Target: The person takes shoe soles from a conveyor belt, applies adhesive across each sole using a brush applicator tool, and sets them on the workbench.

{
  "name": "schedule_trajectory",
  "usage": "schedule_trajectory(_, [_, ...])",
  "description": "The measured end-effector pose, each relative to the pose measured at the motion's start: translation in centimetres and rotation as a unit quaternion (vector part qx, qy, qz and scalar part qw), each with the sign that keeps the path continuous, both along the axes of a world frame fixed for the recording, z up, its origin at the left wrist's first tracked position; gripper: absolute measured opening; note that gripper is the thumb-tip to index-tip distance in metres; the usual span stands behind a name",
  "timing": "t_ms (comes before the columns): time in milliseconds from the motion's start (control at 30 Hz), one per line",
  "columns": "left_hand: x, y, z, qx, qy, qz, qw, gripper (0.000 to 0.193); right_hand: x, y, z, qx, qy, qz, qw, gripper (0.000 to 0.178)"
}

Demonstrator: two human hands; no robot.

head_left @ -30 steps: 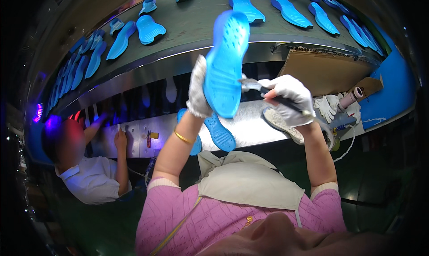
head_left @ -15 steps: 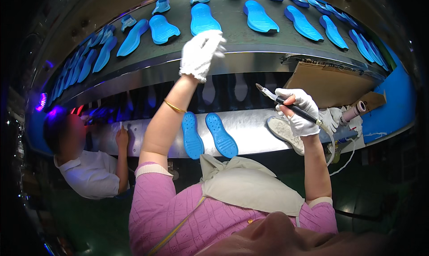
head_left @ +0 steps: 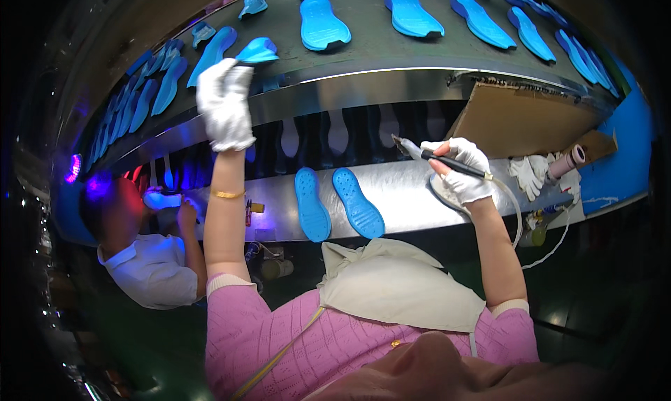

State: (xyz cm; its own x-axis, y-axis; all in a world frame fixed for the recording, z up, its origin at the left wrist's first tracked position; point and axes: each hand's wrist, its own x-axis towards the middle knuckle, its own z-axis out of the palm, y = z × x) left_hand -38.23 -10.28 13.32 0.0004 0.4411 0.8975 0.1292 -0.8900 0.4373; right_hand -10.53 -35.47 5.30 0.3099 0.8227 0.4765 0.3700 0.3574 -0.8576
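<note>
My left hand (head_left: pixel 227 107), in a white glove, reaches to the near edge of the green belt (head_left: pixel 363 41). Its fingers close at the left end of a blue shoe sole (head_left: pixel 258 50), which is tilted and seen foreshortened; the exact grip is partly hidden. In my gloved right hand (head_left: pixel 465 172) is a slim hose-fed brush (head_left: pixel 453 162) with a black handle, its dark tip pointing left above the metal ledge. Two blue soles (head_left: pixel 312 205) (head_left: pixel 358 204) lie side by side, studded face up, on the ledge (head_left: pixel 412 209) before me.
Several more blue soles (head_left: pixel 325 23) ride on the belt. A cardboard sheet (head_left: pixel 521 121) leans at the right, near white gloves (head_left: pixel 529 176) and a pinkish roll (head_left: pixel 566 162). A pale sole-shaped piece (head_left: pixel 447 195) lies under my right hand. A co-worker (head_left: pixel 150 268) is at left.
My left hand has moved left along the belt edge, from the middle sole to the one beside it, which has tipped. The right hand stays near its place with the brush.
</note>
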Motion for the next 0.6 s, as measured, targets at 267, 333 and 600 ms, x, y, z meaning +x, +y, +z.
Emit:
schedule_trajectory(267, [-1.4,-5.7,4.4,-0.167,-0.100,-0.539,0.819,0.050,-0.9,-0.5,-0.3,-0.099,0.284,-0.022,0.954,0.018])
schedule_trajectory(333, [1.7,-6.8,0.4,-0.330,-0.106,-0.639,0.687,0.052,-1.2,-0.5,-0.5,-0.074,0.362,0.046,0.928,0.024])
schedule_trajectory(600, [6.3,-15.0,-10.5,-0.653,-0.205,-0.633,0.362,0.095,-1.5,-1.6,-0.8,-0.060,0.426,0.098,0.897,0.021])
